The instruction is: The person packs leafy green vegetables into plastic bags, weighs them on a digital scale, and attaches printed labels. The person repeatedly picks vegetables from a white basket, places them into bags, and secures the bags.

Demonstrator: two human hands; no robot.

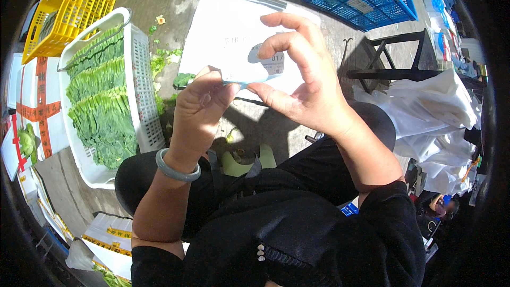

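My left hand (pixel 203 107), with a pale bangle at its wrist, pinches the lower left edge of a small, thin, bluish item with its fingertips. My right hand (pixel 303 67) has its thumb tip at the same lower edge, while its other fingers arch above. The item is partly washed out by glare, so its outline is unclear. A grey label (pixel 275 61) bearing print shows between my right thumb and fingers; whether it belongs to the item is hard to tell. Behind both hands lies a white foam box or lid (pixel 207 20) in bright sun.
Bundled leafy greens (pixel 105 127) fill a white plastic basket (pixel 149 107) at left, beside a yellow crate (pixel 71 12). A blue crate (pixel 354 0) stands at upper right, near a black stool frame (pixel 414 72) and white plastic bags (pixel 434 107). Leaf scraps (pixel 161 59) litter the ground.
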